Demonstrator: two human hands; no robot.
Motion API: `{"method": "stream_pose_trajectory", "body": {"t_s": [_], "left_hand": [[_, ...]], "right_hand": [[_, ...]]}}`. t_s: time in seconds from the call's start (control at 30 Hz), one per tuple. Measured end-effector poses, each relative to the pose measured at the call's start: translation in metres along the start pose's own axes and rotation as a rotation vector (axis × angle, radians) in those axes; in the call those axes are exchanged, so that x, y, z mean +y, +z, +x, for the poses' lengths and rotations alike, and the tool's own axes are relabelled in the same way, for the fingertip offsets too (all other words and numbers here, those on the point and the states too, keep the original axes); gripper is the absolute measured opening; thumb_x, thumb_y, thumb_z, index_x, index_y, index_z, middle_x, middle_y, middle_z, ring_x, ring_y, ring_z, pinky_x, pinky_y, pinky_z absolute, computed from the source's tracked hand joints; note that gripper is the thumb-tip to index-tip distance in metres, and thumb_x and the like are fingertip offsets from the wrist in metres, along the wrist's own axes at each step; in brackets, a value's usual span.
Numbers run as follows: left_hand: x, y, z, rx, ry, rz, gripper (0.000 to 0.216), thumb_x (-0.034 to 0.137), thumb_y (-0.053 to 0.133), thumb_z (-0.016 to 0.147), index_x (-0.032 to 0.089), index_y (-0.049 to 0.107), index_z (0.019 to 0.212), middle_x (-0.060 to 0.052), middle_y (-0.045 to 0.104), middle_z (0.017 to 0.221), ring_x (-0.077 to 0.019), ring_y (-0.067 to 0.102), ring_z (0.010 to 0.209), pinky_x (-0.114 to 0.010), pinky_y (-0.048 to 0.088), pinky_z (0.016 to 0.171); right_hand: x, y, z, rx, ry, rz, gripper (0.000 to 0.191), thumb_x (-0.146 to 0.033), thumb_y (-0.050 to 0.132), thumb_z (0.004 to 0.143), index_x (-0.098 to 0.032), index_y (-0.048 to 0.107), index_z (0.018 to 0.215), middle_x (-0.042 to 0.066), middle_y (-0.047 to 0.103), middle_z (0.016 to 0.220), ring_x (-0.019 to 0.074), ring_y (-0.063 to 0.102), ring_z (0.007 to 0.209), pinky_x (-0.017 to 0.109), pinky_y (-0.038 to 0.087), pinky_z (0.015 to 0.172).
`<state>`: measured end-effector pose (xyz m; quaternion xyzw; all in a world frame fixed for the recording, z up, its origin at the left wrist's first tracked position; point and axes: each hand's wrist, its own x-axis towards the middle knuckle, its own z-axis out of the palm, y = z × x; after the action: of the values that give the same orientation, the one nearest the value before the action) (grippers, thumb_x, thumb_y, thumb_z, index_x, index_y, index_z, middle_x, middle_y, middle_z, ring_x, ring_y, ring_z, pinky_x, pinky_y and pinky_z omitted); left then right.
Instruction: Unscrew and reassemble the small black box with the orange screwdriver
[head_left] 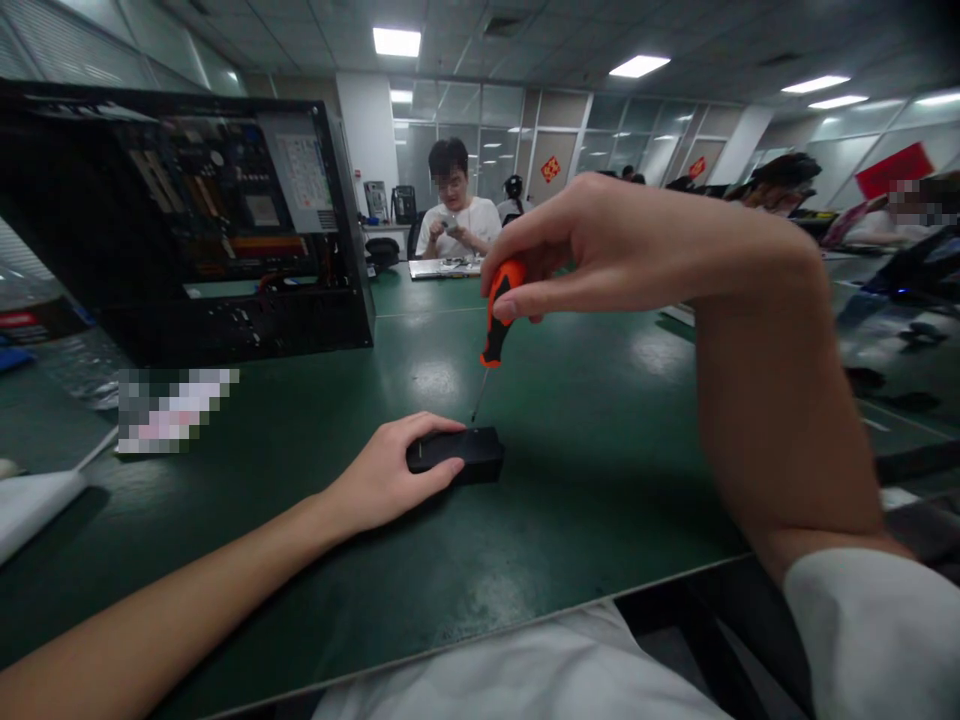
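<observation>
A small black box-shaped device [480, 455] lies flat on the green tabletop [570, 520]. Thumb and fingers of my left hand [397, 465] grip its left part from both sides. Above it, my right hand [570, 255] is wrapped round the orange and black handle of a screwdriver [495, 325]. The screwdriver points down, leaning slightly, with its tip at the far edge of the device's top. Whether the tip touches the device or sits in a screw, I cannot tell.
An opened computer case [247, 310] stands at the back left, its inner boards showing. Beside it lie a blurred-out paper [176, 410] and a white object [37, 505]. Across the table a person [465, 215] handles a small part; other people sit at the right.
</observation>
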<state>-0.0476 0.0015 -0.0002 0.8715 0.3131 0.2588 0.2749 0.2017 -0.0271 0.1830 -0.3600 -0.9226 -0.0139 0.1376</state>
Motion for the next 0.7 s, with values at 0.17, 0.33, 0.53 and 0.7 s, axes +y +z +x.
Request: {"method": "stream_pose_trajectory", "body": {"t_s": [0.17,0.33,0.53,0.7], "left_hand": [[-0.003,-0.003,-0.001,-0.047,-0.065,-0.094,0.043,0.040,0.072,0.088,0.019,0.072,0.125,-0.005,0.075,0.121,-0.0245,0.070,0.109,-0.033,0.052,0.096],[-0.004,-0.007,0.001,-0.132,-0.187,-0.170,0.054,0.046,0.075,0.085,0.022,0.070,0.133,-0.004,0.076,0.122,-0.0266,0.071,0.109,-0.035,0.052,0.098],[-0.004,-0.009,0.004,-0.143,-0.189,-0.151,0.056,0.047,0.078,0.081,0.022,0.072,0.130,-0.003,0.078,0.114,-0.0258,0.072,0.096,-0.034,0.053,0.089],[-0.005,-0.008,0.003,-0.135,-0.160,-0.124,0.052,0.048,0.075,0.084,0.022,0.072,0.129,-0.003,0.078,0.113,-0.0242,0.072,0.096,-0.031,0.053,0.086]], "right_hand": [[0.006,0.010,0.009,-0.069,0.015,-0.040,0.028,-0.044,0.065,0.093,-0.018,0.076,0.098,0.003,0.071,0.081,0.0118,0.058,0.069,0.028,0.039,0.061],[0.017,0.016,0.011,-0.100,-0.016,-0.070,0.033,-0.045,0.062,0.094,-0.016,0.075,0.102,0.001,0.070,0.083,0.0095,0.057,0.069,0.025,0.038,0.062],[0.018,0.016,0.013,-0.127,-0.010,-0.033,0.037,-0.049,0.061,0.094,-0.016,0.075,0.105,0.002,0.071,0.085,0.0113,0.059,0.071,0.026,0.040,0.062],[0.017,0.015,0.012,-0.097,0.001,0.003,0.041,-0.053,0.062,0.092,-0.015,0.074,0.105,0.004,0.072,0.086,0.0128,0.059,0.071,0.027,0.040,0.062]]}}
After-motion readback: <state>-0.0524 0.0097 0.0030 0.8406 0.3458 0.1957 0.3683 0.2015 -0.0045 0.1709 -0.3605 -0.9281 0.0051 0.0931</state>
